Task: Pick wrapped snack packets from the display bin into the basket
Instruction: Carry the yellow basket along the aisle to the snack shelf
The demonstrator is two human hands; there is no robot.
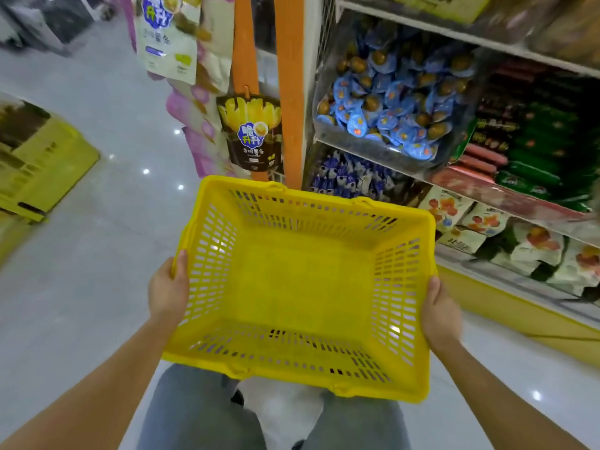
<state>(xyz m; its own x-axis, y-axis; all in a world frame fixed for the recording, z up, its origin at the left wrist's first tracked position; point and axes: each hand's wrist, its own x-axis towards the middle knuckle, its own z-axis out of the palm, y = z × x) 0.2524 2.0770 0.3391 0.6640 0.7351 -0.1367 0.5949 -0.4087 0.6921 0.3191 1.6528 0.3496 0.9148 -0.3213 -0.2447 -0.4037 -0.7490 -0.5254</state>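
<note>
Wrapped snack packets [399, 102], blue with brown centres, lie heaped in the clear display bin [367, 147] on a shelf at about 1 o'clock from me, above and beyond the far right corner of the basket [324, 199]. I hold this yellow, slotted basket in front of my legs. My left hand [167, 290] grips its rim at 9 o'clock, thumb lying over the top edge. My right hand [440, 315] clasps the rim at 3 o'clock, its fingers hidden behind the outside wall.

The basket's far edge comes close to the orange post [290, 92] at 12 o'clock, where a dark pouch [251, 134] hangs just above the rim. The bin's clear front wall faces me, apart from the basket. Below it a lower shelf carries blue-and-white packets [344, 178]. At 3 o'clock the yellow shelf base [506, 306] runs near my right forearm. Glossy floor [97, 254] spreads open from 8 to 11 o'clock, with a yellow crate [39, 164] well apart at 10 o'clock.
</note>
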